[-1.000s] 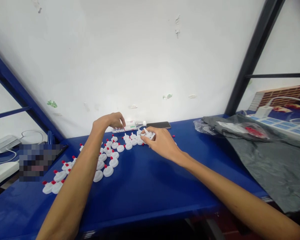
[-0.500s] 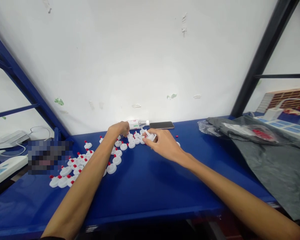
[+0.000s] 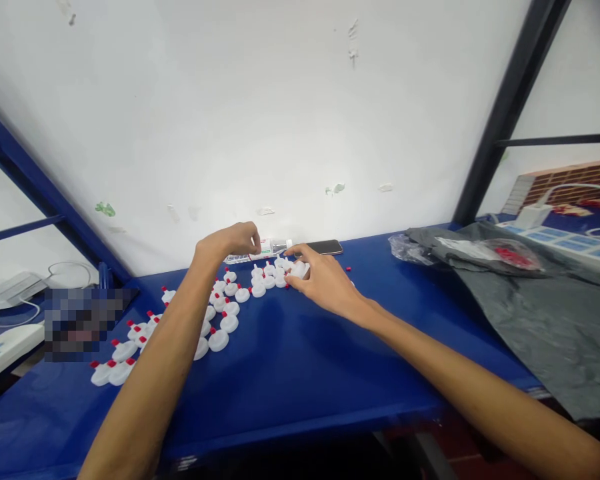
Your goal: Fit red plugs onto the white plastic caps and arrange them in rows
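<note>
Right-hand grip [image 3: 326,280] is pinching a white, rounded plastic piece [image 3: 299,270], seemingly for steadiness, while the left hand [image 3: 239,238] is curling nearby, its contents unclear.

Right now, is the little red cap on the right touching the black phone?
Apart. The head view shows a strip of blue table between the red cap and the nearest edge of the phone.
</note>
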Demonstrator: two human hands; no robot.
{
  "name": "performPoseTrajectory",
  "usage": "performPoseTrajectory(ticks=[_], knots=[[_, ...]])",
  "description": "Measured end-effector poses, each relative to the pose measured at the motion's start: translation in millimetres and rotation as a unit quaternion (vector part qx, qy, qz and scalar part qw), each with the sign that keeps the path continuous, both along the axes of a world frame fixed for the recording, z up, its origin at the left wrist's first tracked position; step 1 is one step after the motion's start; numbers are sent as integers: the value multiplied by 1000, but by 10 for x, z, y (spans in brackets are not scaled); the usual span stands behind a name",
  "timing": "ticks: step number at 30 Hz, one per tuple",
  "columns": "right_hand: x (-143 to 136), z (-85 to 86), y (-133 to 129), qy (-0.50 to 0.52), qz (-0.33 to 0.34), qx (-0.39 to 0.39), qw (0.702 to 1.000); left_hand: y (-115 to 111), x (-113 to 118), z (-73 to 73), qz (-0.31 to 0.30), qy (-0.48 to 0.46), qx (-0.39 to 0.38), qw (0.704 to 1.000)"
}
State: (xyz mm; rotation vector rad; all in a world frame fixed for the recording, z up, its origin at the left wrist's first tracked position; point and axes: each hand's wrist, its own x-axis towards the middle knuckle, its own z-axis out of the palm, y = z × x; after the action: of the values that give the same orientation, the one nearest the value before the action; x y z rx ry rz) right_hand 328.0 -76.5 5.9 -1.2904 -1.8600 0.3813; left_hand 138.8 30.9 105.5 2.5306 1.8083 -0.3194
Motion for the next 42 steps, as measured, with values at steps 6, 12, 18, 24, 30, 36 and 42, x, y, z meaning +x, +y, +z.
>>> performPoseTrajectory(ticks=[6, 12, 18, 24, 30, 36, 42], knots=[[52, -10, 49, 6, -31, 21, 999, -294, 147, 239, -155, -157, -68, 973], [48, 44, 16, 17, -54, 21, 998, -467, 304, 260, -248, -197, -53, 947], [27, 45, -7, 26, -59, 28, 998, -465, 286, 270, -231, -168, -31, 958], [23, 32, -7, 61, -25, 30, 997, -483, 272, 292, -237, -177, -57, 953], [-6, 18, -19, 97, 7, 17, 995, -505, 347, 231, -235, -182, -79, 952], [2, 22, -15, 92, 6, -3, 996, -405, 217, 282, -192, -146, -38, 970], [-3, 18, -14, 85, 15, 8, 996, -90, -95, 223, 28, -33, 28, 999]])
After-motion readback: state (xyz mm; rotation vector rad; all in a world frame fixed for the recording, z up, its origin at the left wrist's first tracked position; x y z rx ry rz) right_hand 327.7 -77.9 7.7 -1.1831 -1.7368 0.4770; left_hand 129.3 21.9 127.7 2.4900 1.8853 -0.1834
